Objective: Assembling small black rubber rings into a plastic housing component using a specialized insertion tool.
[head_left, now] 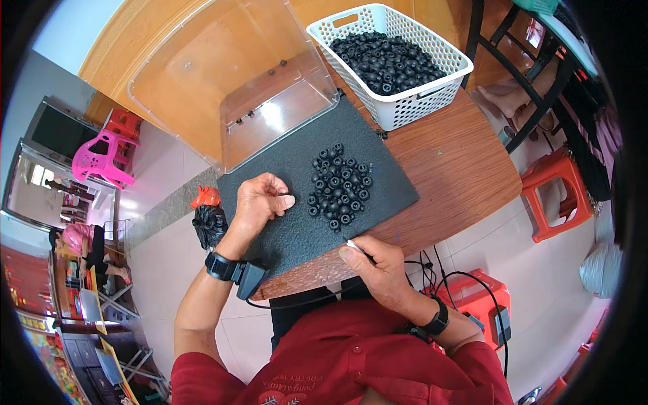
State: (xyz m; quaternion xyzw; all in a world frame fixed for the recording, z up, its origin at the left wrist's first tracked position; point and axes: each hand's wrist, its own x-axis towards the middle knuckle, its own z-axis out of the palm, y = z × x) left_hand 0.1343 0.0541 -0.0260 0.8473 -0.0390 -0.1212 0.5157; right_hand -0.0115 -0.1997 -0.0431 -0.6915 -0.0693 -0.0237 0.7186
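A loose pile of small round black rubber-like parts with holes (339, 185) lies on a dark textured mat (270, 233). Left of the pile, my left hand (260, 202) is closed, thumb and fingertips pinched together over the mat. Something dark may show between those fingertips, too small to name. My right hand (379, 270) is at the near edge of the table, below the pile. Its thumb and forefinger are pressed round a small slim thing with a pale part and a dark tip; most of it is hidden by the fingers.
A white perforated basket (422, 108) full of similar black parts stands at the table's far side. Beside it a clear plastic bin (290, 145) lies on its side, a few parts inside. Black cables (432, 266) hang by a red stool (472, 297); another red stool (557, 192) stands right.
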